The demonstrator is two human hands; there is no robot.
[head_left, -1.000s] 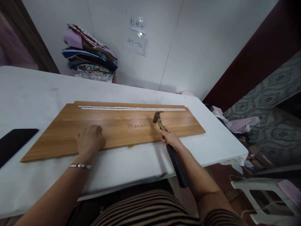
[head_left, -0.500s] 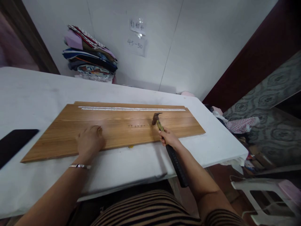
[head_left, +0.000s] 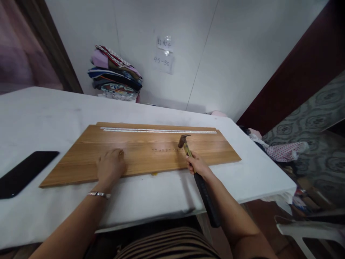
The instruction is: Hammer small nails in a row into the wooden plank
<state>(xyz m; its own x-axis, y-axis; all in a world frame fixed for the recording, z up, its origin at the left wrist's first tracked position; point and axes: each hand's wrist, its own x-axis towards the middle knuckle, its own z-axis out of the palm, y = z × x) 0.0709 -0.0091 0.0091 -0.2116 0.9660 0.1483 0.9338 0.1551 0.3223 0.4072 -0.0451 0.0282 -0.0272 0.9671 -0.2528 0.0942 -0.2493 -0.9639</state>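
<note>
My right hand is wrapped round the upper handle of a claw hammer. Its rusty head hangs just over a wooden board, at the right end of a row of several small nails. The black grip sticks out below the hand towards my body. On the left part of the board rests my left hand, fingers curled in and close together. What they hold, if anything, is hidden. Two white measuring strips run along the board's far edge.
A white-covered table carries the board. A black phone-like slab lies at the left. Folded cloths are stacked by the wall, below taped paper notes. A white plastic stool stands at the lower right.
The view has shifted, so the whole scene sits lower and further right. My right hand still grips the hammer near the nails; my left hand stays on the board.
</note>
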